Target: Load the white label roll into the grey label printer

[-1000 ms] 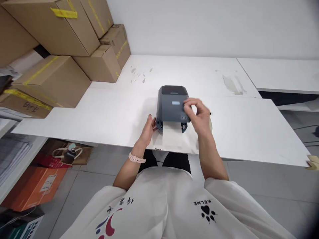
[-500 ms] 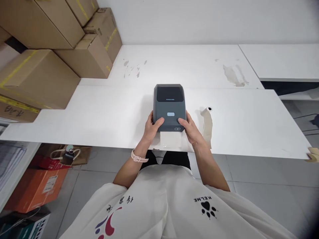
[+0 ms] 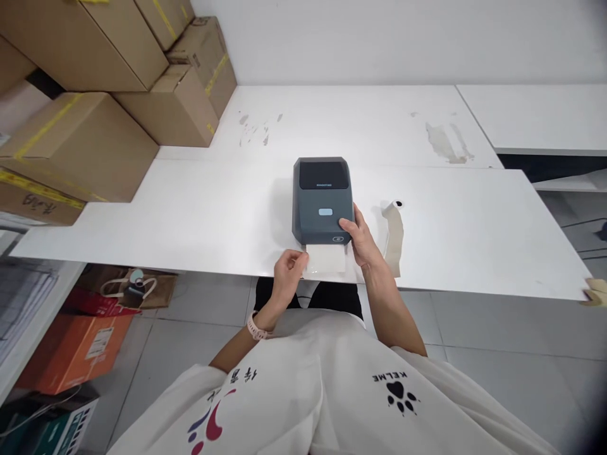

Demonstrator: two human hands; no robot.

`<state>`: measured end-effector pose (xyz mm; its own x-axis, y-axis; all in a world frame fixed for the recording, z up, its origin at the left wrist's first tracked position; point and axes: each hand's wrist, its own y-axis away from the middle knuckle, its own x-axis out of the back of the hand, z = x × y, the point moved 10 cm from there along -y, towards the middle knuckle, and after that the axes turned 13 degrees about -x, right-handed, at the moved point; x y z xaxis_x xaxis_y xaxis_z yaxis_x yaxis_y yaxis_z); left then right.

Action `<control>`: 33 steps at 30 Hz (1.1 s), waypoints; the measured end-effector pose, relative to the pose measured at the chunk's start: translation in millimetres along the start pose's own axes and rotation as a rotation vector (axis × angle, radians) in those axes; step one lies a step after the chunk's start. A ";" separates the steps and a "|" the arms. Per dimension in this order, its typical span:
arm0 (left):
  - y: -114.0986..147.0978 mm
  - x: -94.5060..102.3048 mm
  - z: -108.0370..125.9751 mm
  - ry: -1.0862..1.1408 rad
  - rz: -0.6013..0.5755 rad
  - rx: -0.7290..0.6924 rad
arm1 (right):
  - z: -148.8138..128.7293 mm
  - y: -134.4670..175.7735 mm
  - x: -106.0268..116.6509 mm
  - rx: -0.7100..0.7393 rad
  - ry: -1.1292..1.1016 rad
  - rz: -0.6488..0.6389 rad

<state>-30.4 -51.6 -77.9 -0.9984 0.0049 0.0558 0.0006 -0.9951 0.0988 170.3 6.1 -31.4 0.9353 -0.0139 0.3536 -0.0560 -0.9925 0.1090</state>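
Note:
A dark grey-blue label printer (image 3: 322, 202) with a black window and a pale button sits on the white table near its front edge. White label paper (image 3: 325, 259) sticks out of its front, toward me. My right hand (image 3: 363, 240) grips the printer's lower right side, thumb on top and fingers along the edge. My left hand (image 3: 288, 273) is closed at the left edge of the label paper, thumb and fingertips pinched together there. A small paper roll (image 3: 393, 230) with a strip unrolled toward me lies to the right of the printer.
Cardboard boxes (image 3: 90, 145) are stacked on the left end of the white table (image 3: 465, 234). Below the table at the left stand an orange box (image 3: 78, 344) and a paper bag (image 3: 161, 289). A grey tiled floor lies under the front edge.
My left hand has let go of the printer's left side and moved down to the left edge of the label paper. My right hand stays on the printer.

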 end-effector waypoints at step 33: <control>-35.3 -4.5 58.4 -0.142 -0.076 -0.370 | 7.3 26.8 16.2 -0.118 -0.238 0.164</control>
<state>-22.7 -10.7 -23.5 -0.9771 0.0675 0.2017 -0.1190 -0.9595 -0.2552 186.4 -21.6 -29.6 0.9652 -0.2145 0.1496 -0.2399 -0.9539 0.1803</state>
